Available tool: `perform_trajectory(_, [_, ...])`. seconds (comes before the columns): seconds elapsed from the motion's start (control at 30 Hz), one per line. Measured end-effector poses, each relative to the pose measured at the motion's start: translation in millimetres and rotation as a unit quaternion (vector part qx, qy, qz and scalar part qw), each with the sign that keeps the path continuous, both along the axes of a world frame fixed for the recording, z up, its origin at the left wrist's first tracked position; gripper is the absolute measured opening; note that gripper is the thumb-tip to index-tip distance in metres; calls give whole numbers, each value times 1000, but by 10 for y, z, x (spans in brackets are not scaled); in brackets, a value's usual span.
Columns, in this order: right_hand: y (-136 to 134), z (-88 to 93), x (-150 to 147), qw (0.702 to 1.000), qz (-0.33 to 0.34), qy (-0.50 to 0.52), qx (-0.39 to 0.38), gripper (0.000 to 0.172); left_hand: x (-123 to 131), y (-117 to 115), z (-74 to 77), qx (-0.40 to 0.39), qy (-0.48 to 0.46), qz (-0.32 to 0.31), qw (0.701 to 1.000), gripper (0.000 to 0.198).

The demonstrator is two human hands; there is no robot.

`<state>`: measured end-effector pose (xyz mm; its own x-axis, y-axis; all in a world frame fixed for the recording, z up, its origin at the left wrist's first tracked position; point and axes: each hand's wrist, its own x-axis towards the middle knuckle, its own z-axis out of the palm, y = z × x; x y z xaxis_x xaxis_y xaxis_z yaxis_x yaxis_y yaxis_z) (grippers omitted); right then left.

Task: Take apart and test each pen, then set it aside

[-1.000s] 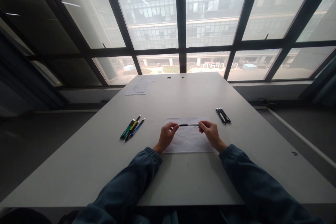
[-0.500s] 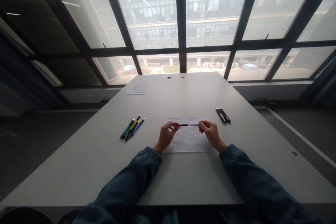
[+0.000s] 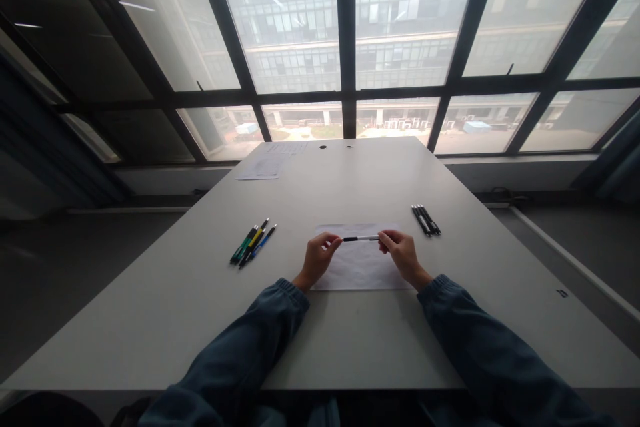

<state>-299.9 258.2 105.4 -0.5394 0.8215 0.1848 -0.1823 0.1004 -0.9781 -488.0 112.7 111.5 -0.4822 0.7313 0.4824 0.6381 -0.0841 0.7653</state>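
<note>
Between my two hands a black and white pen (image 3: 361, 238) is held level, above a white sheet of paper (image 3: 363, 270). My left hand (image 3: 319, 255) pinches its black end between thumb and fingers. At the pale end, my right hand (image 3: 400, 253) grips it with closed fingertips. Both ends of the pen are partly hidden by the fingers. Left of the paper lies a loose group of pens (image 3: 253, 243) in green, yellow, blue and black. Several black pens (image 3: 426, 220) lie side by side to the right, just beyond my right hand.
The long white table (image 3: 210, 333) reaches to the windows. Printed sheets (image 3: 263, 165) lie at its far left. A small dark object (image 3: 563, 293) rests near the right edge. Two round holes are at the table's far end.
</note>
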Motion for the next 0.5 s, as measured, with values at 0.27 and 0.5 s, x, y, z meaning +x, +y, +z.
perform_trajectory(0.27, [-4, 3, -8, 1000, -3, 9, -9, 37, 1, 0, -12, -12, -9, -1, 1000, 36])
perform_trajectory(0.5, [-3, -2, -2, 1000, 1, 9, -13, 37, -12, 5, -40, -22, -24, -9, 999, 36])
